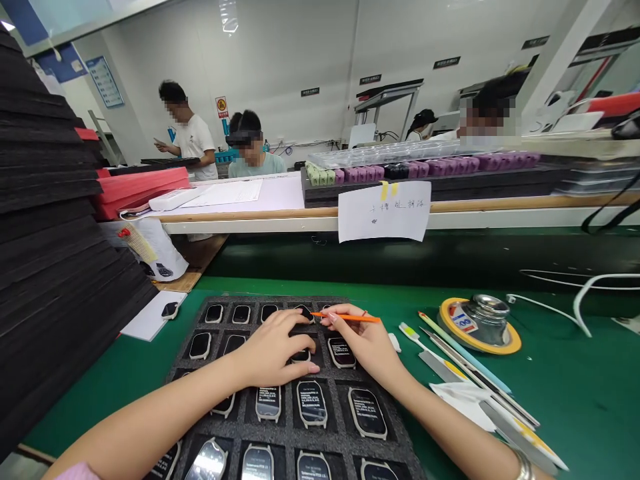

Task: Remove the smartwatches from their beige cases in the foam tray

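Note:
A dark foam tray [345, 380] holds rows of smartwatch bodies without straps, several with white text on their screens. My right hand [363, 333] pinches a thin orange stick [357, 318], whose tip points left to a watch [303, 312] in the far row. Over the tray's middle, my left hand [275, 347] lies palm down with its fingers spread. Its fingertips reach toward that same watch, while its thumb and fingers partly cover another watch [301, 357] one row nearer. Whether the left fingertips press on the far watch is hard to make out.
Tall black foam sheets [45, 233] stand at the left, near a single watch [170, 310] on white paper. Right of the tray lie a toothbrush [411, 332], tweezers, blades and a metal-necked jar [483, 320]. A shelf [280, 220] crosses ahead; co-workers are behind it.

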### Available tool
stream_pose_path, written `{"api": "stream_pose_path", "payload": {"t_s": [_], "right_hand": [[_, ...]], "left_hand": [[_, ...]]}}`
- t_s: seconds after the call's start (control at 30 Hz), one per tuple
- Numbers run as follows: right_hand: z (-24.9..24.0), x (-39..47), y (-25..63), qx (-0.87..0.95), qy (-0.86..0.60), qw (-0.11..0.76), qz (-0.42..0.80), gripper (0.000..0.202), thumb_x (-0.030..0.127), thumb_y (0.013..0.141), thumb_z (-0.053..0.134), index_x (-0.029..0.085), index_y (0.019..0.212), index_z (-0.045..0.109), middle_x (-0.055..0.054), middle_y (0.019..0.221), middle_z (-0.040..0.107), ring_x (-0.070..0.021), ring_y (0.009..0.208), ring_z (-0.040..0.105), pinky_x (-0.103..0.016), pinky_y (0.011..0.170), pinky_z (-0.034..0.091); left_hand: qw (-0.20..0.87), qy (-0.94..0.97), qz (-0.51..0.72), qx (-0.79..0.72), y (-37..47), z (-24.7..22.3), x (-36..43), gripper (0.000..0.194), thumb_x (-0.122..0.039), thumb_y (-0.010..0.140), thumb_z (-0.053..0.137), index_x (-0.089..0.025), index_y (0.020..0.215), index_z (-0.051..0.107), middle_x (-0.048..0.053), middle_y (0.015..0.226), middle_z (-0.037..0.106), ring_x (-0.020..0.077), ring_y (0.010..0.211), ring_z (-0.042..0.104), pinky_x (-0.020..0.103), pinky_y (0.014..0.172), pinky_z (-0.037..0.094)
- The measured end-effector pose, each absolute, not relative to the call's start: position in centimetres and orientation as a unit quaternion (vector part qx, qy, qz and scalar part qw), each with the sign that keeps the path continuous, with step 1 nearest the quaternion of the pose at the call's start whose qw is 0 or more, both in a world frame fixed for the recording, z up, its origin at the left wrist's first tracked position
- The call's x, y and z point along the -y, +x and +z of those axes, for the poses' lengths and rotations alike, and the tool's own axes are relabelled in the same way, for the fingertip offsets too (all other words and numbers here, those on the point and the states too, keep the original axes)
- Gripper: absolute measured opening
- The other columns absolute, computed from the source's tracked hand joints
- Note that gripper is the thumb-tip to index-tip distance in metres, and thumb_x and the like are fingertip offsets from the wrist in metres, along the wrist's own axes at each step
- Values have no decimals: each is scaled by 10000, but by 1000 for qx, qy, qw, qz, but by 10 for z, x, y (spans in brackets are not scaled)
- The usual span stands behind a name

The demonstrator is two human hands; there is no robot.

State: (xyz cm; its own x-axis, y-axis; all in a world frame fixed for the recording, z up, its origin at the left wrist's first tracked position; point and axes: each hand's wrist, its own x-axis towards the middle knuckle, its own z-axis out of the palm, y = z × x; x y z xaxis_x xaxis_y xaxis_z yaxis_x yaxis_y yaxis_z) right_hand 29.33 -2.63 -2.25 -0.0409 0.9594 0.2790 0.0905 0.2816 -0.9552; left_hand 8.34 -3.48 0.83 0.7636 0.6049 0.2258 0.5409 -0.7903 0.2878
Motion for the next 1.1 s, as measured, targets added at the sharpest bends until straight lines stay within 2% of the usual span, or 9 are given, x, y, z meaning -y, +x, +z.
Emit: {"api": "stream_pose_path", "payload": {"t_s": [0.17,0.3,0.4,0.57,0.73,0.87,1.0,1.1], "right_hand": [[-19,31,293,614,-433,514,414,479,657,852,565,194,893,679,-96,910,734,-246,843,704,-376,804,561],[-15,38,289,647,-432,485,399,369,568,879,580,215,844,681,-72,855,728,-246,830,688,-367,798,532],[-11,42,287,674,-433,460,382,280,484,887,596,235,790,680,-52,821,727,-242,812,672,-361,804,504],[-9,43,286,698,-430,434,375,258,409,913,561,236,749,660,-31,793,724,-223,781,671,-333,788,487],[-9,43,285,707,-428,419,376,260,394,924,536,234,760,657,-34,796,716,-219,793,668,-326,786,486],[-8,43,285,709,-427,414,378,272,400,927,536,235,748,657,-37,802,721,-221,790,664,-336,794,488],[-7,42,284,708,-427,416,378,296,411,926,531,229,729,656,-43,806,725,-225,789,661,-343,805,486],[-5,44,283,705,-425,420,381,291,419,917,543,232,733,670,-41,809,727,-231,805,669,-342,812,481]], "left_hand": [[119,917,189,-330,68,9,39,253,-409,891,636,-237,1075,654,80,1136,670,254,1193,557,423,1038,433],[129,914,201,-329,67,10,37,249,-431,883,644,-217,1000,691,79,1043,701,239,1077,619,397,955,480],[139,914,208,-320,68,9,33,256,-451,872,652,-226,977,712,72,1019,718,238,1054,635,398,937,484],[165,906,223,-321,68,7,32,252,-448,851,681,-225,966,705,61,1022,736,239,1067,641,394,955,476],[186,882,231,-365,68,6,36,374,-435,803,739,-224,1086,616,54,1059,712,231,1009,642,373,889,514],[196,870,235,-388,69,3,35,476,-466,759,770,-226,1121,577,61,1086,690,237,1019,644,381,894,521],[198,869,234,-388,70,1,34,503,-467,736,788,-223,1120,574,58,1084,684,239,1017,640,382,901,517],[193,875,228,-381,70,4,34,445,-448,753,779,-223,1092,600,52,1057,684,239,1009,626,386,903,509]]}}
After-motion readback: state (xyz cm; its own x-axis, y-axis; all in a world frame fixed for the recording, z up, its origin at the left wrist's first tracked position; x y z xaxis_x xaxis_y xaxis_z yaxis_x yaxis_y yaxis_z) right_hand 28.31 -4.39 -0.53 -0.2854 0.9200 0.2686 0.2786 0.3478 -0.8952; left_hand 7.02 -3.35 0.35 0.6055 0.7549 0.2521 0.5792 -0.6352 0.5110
